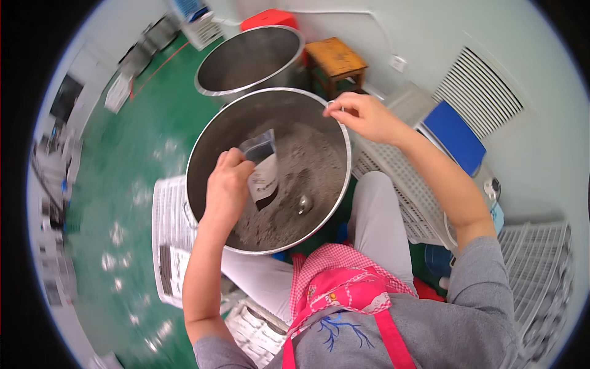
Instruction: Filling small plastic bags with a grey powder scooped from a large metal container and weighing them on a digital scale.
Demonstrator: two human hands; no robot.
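Note:
A large round metal pot (pixel 349 152) holding grey-brown powder (pixel 318 152) stands between my knees. Over the powder, my left hand (pixel 228 182) grips a small plastic pouch (pixel 265 173) by its side edge. The pouch is clear towards the top, with a pale panel that bears writing and a dark lower end. My right hand (pixel 362 115) is at the pot's far right rim, thumb and fingertips drawn together. Whether it pinches something small or touches the rim is unclear. A shiny rounded metal utensil (pixel 304 204), perhaps a scoop, lies partly sunk in the powder.
A second large metal pot (pixel 295 57) stands behind, beside a wooden stool (pixel 336 57) and a red container (pixel 269 18). On my right, a blue folder (pixel 454 138) lies on perforated plastic crates (pixel 392 184). A white crate (pixel 170 217) stands left on the green floor (pixel 120 184).

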